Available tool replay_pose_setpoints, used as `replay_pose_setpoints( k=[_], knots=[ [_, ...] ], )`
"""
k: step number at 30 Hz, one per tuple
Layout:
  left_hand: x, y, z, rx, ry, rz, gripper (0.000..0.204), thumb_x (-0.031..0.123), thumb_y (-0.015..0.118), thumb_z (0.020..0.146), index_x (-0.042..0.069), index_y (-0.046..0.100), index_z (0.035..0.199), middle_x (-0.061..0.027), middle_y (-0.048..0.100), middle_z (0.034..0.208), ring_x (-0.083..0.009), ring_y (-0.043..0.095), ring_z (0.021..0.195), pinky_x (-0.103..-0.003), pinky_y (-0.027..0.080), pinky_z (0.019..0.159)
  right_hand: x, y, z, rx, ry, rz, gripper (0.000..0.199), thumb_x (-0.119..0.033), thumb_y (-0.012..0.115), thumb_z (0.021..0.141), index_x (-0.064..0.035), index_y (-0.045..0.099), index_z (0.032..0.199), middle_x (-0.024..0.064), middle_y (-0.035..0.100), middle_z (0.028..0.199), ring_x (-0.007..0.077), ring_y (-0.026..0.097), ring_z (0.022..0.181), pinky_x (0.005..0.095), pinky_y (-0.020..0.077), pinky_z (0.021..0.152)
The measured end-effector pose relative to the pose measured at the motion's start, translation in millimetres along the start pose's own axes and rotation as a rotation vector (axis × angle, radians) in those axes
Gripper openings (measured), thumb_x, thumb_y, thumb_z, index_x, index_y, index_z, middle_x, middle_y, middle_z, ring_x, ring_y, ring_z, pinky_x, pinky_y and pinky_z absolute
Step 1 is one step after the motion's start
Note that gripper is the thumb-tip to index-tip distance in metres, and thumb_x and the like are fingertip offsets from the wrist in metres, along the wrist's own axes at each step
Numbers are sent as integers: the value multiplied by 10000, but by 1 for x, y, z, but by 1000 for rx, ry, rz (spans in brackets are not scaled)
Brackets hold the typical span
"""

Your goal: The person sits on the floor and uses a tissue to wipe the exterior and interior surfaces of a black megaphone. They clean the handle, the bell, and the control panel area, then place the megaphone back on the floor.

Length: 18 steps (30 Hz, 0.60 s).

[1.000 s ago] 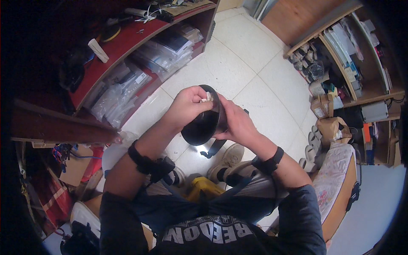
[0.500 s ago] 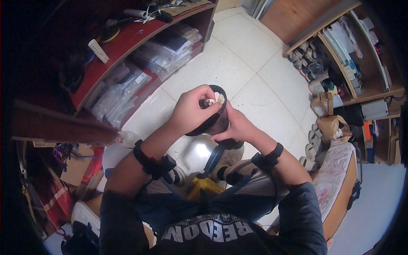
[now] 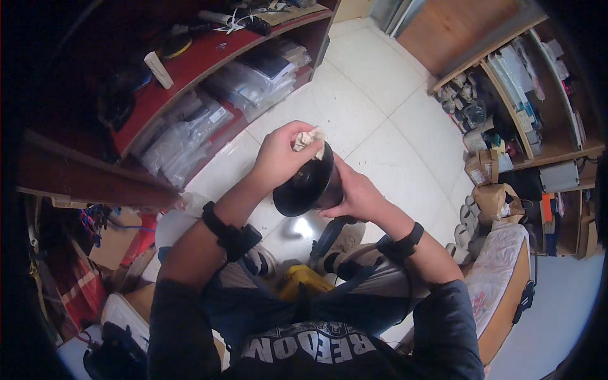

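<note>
Container (image 3: 303,191), black and round-mouthed, between my two hands above the tiled floor (image 3: 380,142).
My left hand (image 3: 285,155) pinched a crumpled pale wad (image 3: 308,139), cloth or paper, I couldn't tell which, at the container's upper rim; my right hand (image 3: 360,191) gripped the outer wall from the right, the mouth tilted toward my left. Below, a dark strip (image 3: 326,237) slanted down near my shoe (image 3: 349,235), and a yellow object (image 3: 305,282) sat between my legs. Farther out, a red shelf unit (image 3: 218,54) stood at left, wooden shelves (image 3: 557,152) at right.
</note>
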<state>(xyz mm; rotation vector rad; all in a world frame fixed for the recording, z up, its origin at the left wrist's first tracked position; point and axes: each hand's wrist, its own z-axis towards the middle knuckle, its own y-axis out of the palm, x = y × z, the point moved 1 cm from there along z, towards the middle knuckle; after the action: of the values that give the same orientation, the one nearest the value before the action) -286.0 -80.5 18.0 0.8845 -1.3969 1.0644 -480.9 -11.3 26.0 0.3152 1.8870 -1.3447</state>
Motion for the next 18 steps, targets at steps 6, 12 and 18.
replay_pose_setpoints(
  k=[6, 12, 18],
  knots=[
    [34, 5, -11, -255, 241, 99, 255, 128, 697, 848, 12, 662, 1072, -89, 708, 951, -131, 663, 849, -280, 516, 774, 12, -9, -8, -82, 53, 45, 1148, -259, 887, 592, -66, 195, 1488, 242, 565, 1241, 407, 567, 1144, 436, 478, 955],
    [41, 6, -14, -234, 188, 124, 269, 161, 707, 838, 19, 666, 1062, -104, 710, 937, -165, 675, 846, -285, 517, 782, 11, -7, -5, -43, 47, 37, 1141, -253, 890, 589, -62, 211, 1486, 231, 566, 1240, 402, 573, 1128, 434, 477, 949],
    [11, -15, 4, -102, 13, 248, 279, 159, 712, 842, 7, 655, 1069, -93, 700, 946, -124, 649, 860, -270, 507, 790, 5, -1, -3, 37, -130, -70, 1183, -222, 890, 550, -116, 203, 1507, 215, 575, 1178, 407, 585, 1062, 441, 482, 912]
  ],
)
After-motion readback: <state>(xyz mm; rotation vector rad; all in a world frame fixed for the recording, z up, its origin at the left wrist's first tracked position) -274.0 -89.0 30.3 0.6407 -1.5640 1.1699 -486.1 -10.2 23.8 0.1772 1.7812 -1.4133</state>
